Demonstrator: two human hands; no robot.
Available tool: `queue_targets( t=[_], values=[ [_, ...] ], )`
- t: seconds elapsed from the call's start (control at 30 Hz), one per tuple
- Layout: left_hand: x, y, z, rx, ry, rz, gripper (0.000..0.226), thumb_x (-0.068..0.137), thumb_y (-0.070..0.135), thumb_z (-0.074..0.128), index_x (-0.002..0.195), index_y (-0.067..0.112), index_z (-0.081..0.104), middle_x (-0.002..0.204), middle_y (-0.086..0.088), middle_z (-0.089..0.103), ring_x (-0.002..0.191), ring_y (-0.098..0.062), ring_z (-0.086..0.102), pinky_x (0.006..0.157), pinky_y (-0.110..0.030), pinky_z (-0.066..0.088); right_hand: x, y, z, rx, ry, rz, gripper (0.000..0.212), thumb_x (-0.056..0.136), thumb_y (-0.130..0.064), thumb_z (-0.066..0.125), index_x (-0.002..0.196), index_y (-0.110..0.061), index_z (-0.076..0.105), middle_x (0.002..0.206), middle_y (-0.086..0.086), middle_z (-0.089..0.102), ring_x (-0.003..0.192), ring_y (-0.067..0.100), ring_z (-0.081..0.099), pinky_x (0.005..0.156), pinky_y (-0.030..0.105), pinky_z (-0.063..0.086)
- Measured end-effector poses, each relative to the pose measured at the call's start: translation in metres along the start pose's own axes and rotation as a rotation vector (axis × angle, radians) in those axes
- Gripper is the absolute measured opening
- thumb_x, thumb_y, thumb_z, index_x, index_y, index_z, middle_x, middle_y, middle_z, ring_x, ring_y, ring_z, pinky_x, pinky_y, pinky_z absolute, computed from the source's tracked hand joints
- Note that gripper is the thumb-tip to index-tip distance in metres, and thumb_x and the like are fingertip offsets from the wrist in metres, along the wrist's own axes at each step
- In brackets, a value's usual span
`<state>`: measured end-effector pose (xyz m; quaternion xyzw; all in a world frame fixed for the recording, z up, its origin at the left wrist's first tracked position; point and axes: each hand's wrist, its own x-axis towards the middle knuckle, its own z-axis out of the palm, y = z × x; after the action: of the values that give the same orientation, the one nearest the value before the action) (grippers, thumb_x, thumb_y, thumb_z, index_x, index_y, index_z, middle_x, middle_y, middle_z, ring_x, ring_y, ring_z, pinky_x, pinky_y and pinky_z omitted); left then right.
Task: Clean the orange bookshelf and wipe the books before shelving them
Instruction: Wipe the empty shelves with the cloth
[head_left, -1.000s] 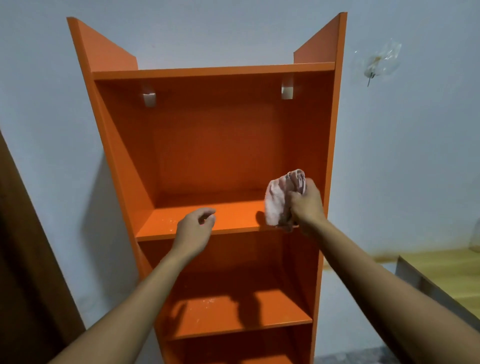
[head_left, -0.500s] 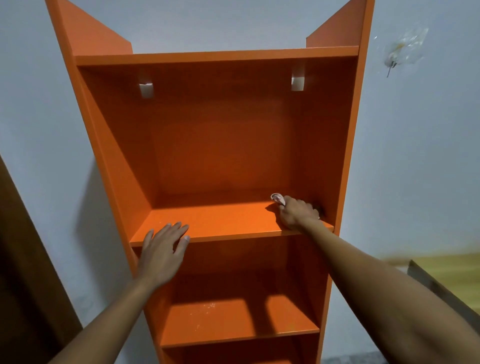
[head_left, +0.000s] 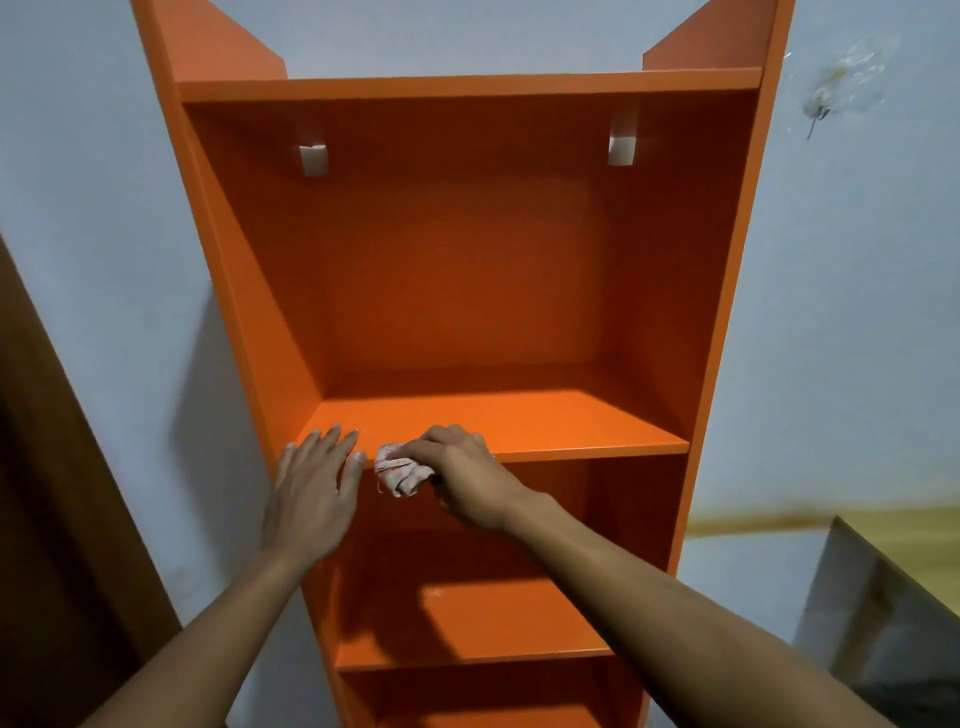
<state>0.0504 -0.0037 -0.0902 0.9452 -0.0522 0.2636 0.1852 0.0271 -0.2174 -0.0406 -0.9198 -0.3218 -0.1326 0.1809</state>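
Right hand (head_left: 462, 475) clenched around crumpled cloth (head_left: 400, 470) at front lip of orange bookshelf (head_left: 467, 270) middle shelf, left hand (head_left: 314, 488) flat, fingers spread, empty, just beside; shelf surface rightward bare.

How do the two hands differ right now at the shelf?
The left hand is open and flat, fingers spread, holding nothing; the right hand is closed on a bunched cloth. The left sits nearer the bookshelf's left side. Both are at the same shelf's front edge.
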Motion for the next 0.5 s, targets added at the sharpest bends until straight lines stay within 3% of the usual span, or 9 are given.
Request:
queue_targets(
  t=[0.13,0.23,0.33,0.4,0.5],
  values=[
    [-0.001,-0.012,0.001,0.037,0.002,0.067,0.066,0.098,0.056,0.020,0.145,0.024,0.052,0.152,-0.001,0.049,0.144,-0.022,0.040,0.120,-0.043,0.022,0.009,0.024,-0.026,0.099,0.188,0.027,0.066,0.069,-0.006,0.048,0.131,-0.020,0.062,0.117,0.016,0.063,0.111,0.037,0.054,0.089,0.047,0.043],
    [-0.004,-0.011,0.002,0.046,0.017,0.080,0.063,0.099,0.053,0.022,0.146,0.023,0.050,0.152,0.000,0.048,0.144,-0.021,0.040,0.121,-0.043,0.022,0.017,0.081,-0.055,-0.066,0.279,0.354,0.056,0.081,-0.007,0.054,0.133,-0.030,0.058,0.122,0.012,0.060,0.115,0.038,0.052,0.089,0.047,0.043],
    [-0.005,-0.008,0.005,0.040,0.036,0.076,0.061,0.100,0.052,0.025,0.146,0.021,0.051,0.151,-0.002,0.050,0.143,-0.022,0.041,0.121,-0.044,0.022,0.007,0.148,-0.075,-0.182,0.280,0.717,0.036,0.096,-0.013,0.051,0.131,-0.020,0.055,0.124,0.016,0.056,0.113,0.038,0.055,0.090,0.050,0.046],
    [-0.005,-0.006,0.006,0.040,0.057,0.078,0.059,0.101,0.051,0.027,0.145,0.021,0.052,0.150,-0.002,0.051,0.142,-0.022,0.041,0.121,-0.044,0.022,0.002,0.176,-0.077,-0.004,0.234,0.894,0.027,0.098,-0.014,0.049,0.124,-0.009,0.055,0.116,0.017,0.061,0.097,0.032,0.062,0.078,0.044,0.054],
    [-0.007,-0.006,0.010,0.039,0.094,0.091,0.058,0.101,0.050,0.028,0.143,0.020,0.054,0.148,-0.002,0.053,0.141,-0.023,0.044,0.120,-0.045,0.025,0.015,0.187,-0.072,0.172,0.151,0.988,0.030,0.102,-0.025,0.045,0.119,-0.003,0.056,0.095,0.012,0.063,0.077,0.022,0.060,0.063,0.035,0.048]
  ],
)
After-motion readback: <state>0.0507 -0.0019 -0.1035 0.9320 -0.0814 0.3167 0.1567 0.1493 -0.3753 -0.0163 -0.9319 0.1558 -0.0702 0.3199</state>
